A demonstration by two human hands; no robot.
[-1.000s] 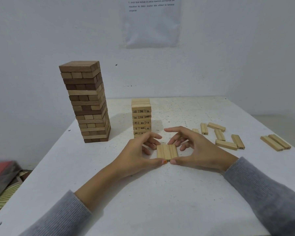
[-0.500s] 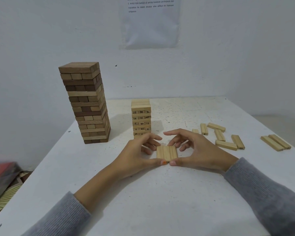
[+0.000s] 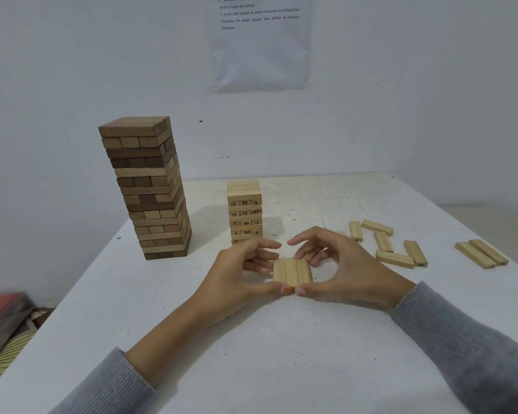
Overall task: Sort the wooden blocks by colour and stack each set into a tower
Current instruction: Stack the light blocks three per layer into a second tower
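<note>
**Grip.** Left hand [image 3: 240,273] and right hand [image 3: 344,270] together pinch one row [image 3: 292,273] of three pale blocks laid side by side. The thumbs press the near ends and the curled fingers close on the far ends. Cannot tell whether the row rests on the table [image 3: 281,369] or rides just above it.

**Handling (judged).** Light, stiff, smooth wood. The three pieces are loose and only the squeeze joins them, so the middle one may slip out if pressure eases. Best held at both ends and kept level.

**Position.** The row sits just in front of the pale tower [image 3: 244,215], which has numbered block ends. The dark tower [image 3: 145,189] is taller, of mixed browns, and stands well apart to the left.

**Unsorted.** Loose blocks [image 3: 383,243] lie scattered to the right, and a pair [image 3: 482,253] lies farther right.

**Surface.** The table is white, speckled, matt and flat.

**Room.** White wall [image 3: 72,70] with a printed sheet [image 3: 260,49] on it. A blurred red object [image 3: 0,312] sits low at the left, off the table.
</note>
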